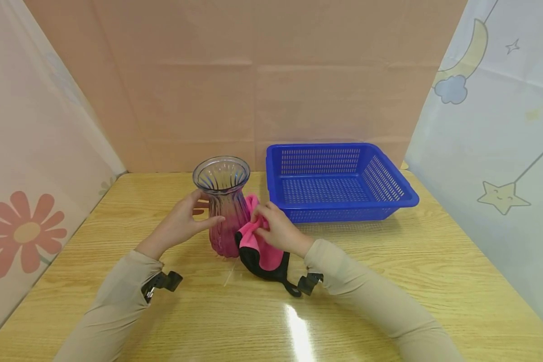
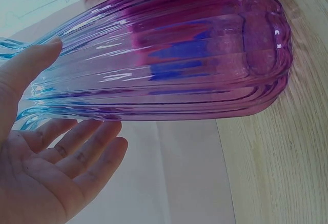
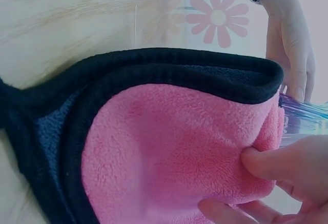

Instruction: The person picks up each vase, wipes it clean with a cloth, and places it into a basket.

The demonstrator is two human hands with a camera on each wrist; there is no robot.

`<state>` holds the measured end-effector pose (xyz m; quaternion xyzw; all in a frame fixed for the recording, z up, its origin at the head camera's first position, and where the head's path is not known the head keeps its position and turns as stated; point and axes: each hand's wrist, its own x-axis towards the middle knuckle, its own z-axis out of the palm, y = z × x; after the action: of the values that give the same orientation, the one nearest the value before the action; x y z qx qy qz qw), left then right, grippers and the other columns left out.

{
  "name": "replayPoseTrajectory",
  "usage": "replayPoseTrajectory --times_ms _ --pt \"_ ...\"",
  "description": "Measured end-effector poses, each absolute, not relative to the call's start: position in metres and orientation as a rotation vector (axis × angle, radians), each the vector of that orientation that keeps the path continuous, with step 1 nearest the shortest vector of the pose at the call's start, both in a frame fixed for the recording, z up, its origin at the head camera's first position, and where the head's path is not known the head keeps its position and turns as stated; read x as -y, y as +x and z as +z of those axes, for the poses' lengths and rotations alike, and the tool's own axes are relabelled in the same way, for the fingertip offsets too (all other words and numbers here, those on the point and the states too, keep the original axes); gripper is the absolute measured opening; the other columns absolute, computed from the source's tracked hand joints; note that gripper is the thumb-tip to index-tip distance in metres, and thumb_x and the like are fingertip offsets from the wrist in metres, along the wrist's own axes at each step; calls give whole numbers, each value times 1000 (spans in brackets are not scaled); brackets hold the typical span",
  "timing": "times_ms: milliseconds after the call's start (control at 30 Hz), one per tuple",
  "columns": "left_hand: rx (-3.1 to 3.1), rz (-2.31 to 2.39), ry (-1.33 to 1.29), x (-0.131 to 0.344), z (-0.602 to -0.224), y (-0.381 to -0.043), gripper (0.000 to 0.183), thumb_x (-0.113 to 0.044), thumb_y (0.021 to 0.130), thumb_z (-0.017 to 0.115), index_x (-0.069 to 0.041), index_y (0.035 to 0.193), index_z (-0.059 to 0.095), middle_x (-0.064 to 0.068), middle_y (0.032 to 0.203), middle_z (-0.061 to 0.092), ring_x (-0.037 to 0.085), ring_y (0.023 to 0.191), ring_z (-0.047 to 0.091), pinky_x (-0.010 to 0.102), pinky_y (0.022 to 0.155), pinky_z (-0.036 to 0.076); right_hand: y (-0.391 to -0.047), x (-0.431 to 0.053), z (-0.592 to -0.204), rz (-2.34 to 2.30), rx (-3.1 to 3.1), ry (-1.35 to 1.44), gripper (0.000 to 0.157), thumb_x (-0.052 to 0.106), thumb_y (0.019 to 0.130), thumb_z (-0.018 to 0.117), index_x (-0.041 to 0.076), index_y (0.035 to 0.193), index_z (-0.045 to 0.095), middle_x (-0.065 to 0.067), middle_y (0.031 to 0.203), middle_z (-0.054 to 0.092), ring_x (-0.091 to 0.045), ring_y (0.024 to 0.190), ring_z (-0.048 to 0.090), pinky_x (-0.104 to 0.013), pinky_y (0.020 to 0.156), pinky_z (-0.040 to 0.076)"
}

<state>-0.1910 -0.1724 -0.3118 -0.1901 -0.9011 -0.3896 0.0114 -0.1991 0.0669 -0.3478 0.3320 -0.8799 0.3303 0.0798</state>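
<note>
Left hand (image 1: 179, 222) spread thumb and barely bent fingers around upright fluted glass vase (image 1: 223, 237); firm hold couldn't be told. Right hand (image 1: 279, 227) pinched pink-and-black plush cloth (image 1: 271, 257), trailing below fingertips. Vase seemed slippery, fragile, best held at neck; cloth soft, light, best pinched.

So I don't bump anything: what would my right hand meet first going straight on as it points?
Past the pink cloth it pinches, your right hand would likely meet the vase first, though depth is hard to judge.
</note>
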Motion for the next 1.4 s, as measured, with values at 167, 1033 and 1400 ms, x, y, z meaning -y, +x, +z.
replayPoseTrajectory --times_ms 167,1033,1400 --pt "2818 -1219 -586 173 -312 -190 66 -27 84 70 -1 135 37 22 124 53 41 118 53 54 98 47 -199 -67 -348 964 2634 1010 18 -1 78 68 7 85 53 -9 82 49 -19 75 47 -18 61 38" --pt "2815 -1223 -581 173 -311 -190 65 -27 84 70 -1 134 38 22 124 53 41 118 53 55 98 46 -198 -61 -332 1170 2432 945 13 -5 80 66 2 87 58 -12 87 58 -22 86 61 -29 77 59" --pt "2805 -1227 -596 172 -311 -190 62 -20 84 69 -1 134 38 22 122 53 42 117 54 55 99 46 -195 -57 -319 1270 2322 914 11 -5 82 64 1 88 58 -14 93 60 -24 93 62 -33 80 59"
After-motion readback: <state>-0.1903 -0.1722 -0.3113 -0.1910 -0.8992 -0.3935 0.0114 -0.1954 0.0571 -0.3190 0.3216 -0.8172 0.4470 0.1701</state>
